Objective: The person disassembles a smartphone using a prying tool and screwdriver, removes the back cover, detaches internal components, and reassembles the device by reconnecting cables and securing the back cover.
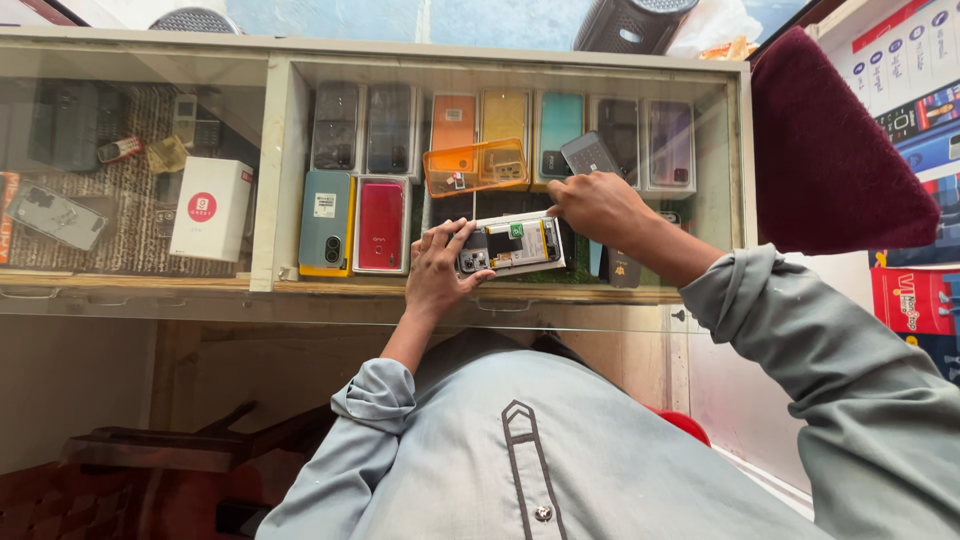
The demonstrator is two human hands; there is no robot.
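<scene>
An opened phone (512,246) with its back cover off lies on the glass top of a display counter (280,160), showing its inner parts and camera block. My left hand (438,268) grips the phone's left end, thumb over the camera block. My right hand (598,205) rests at the phone's upper right corner, fingers pinched together there; whether it holds a small tool is too small to tell. A clear orange tray (477,167) sits on the glass just above the phone. A dark small phone (590,155) lies by my right hand.
Under the glass stand several phones and cases in rows, a red one (381,226) and a teal one (325,220) nearest. A white box (210,208) sits in the left compartment. A maroon cushion (830,150) is at right, printed boxes beyond it.
</scene>
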